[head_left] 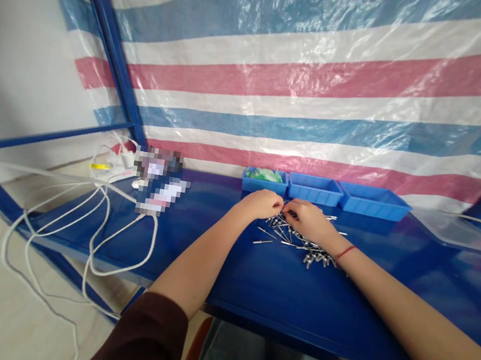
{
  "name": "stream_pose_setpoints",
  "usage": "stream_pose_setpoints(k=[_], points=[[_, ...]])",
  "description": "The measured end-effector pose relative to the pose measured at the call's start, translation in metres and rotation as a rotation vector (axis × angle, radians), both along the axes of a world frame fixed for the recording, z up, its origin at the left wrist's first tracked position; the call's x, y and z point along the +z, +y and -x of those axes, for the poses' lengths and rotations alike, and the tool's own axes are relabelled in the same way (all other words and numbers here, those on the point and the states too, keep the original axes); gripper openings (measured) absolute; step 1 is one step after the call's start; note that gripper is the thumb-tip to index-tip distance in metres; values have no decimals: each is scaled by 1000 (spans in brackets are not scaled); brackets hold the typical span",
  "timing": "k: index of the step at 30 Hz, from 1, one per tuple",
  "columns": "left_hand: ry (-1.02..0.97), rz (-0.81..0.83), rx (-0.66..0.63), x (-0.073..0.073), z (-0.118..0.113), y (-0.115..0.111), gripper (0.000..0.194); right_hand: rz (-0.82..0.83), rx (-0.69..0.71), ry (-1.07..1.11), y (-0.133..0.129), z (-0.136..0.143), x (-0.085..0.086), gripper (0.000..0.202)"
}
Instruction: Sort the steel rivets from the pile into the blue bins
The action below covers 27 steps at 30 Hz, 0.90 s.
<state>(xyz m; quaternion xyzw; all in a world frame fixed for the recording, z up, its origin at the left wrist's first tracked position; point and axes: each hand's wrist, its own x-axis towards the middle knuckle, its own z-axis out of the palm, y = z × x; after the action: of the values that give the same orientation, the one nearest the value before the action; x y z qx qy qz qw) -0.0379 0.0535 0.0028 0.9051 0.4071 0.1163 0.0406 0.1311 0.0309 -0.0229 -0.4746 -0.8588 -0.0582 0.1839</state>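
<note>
Basically, left hand [265,204] and right hand [306,219] curl at the metal pins [289,235]; whether clamped, I cannot tell.

Pixelation hid the items at the left of the table [192,246]. The fingertips of both hands were too small to read, and the picture's edge cut off the right forearm [418,332].

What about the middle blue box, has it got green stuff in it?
No, the green stuff is in the leftmost blue box, and the middle blue box shows none.
</note>
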Motion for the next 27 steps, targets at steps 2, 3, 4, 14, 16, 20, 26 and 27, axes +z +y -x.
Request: stream_pose_setpoints(k=[2,3,4,14,16,20,26,27], points=[[-29,30,8,-2,0,2,26,27,-4,28,2,0,-1,22],[-48,43,10,-3,1,3,29,40,-2,37,3,-1,-1,22],[-65,53,9,-4,1,4,33,51,0,40,3,-1,0,22],[-19,63,59,-3,-1,1,19,36,17,18,-4,-2,6,21],[24,48,67,-1,-2,-1,20,27,27,11,-5,-2,7,21],[30,44,35,0,-3,-3,21,25,9,-3,-5,-2,7,20],[22,29,22,-1,-5,-4,22,32,-14,-33,-6,-3,8,19],[21,30,19,-2,-6,-3,22,30,-20,-42,-6,-3,8,19]])
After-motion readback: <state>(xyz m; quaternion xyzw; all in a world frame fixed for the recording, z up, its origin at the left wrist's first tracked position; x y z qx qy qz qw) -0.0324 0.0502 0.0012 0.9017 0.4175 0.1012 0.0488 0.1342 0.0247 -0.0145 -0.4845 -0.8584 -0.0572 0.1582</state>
